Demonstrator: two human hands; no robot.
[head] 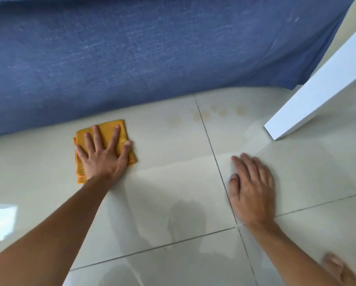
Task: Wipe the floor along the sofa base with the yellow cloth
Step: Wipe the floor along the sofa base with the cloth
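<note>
Down at floor level now, and the blue sofa (131,54) fills the whole top of the view, its woven fabric base running in a curve from lower left up to the right. Pale glossy tiles (173,203) spread out below it, cut by dark grout lines (214,155) that cross near the right wrist. The shine is strong: a bright window reflection (2,219) sits far left of the sofa's near edge, and soft shadows pool in the middle of the floor.

The yellow cloth (109,129) lies folded flat on the tile just in front of the sofa base, close to the fabric but not touching it. The left hand (103,155) is pressed palm-down on top of it, fingers spread wide, clamping nothing, simply pinning the cloth to the floor. The right hand (252,188) rests flat on bare tile, well to the right of the cloth and further out from the sofa, fingers loosely together, holding nothing, slightly blurred.

Between the two hands, closer to the sofa edge, faint brownish round stains (222,112) dot the tile either side of a grout line. A white furniture leg (317,91) slants down to the floor at the sofa's right end. A blurred foot (338,269) shows at the lower right corner.
</note>
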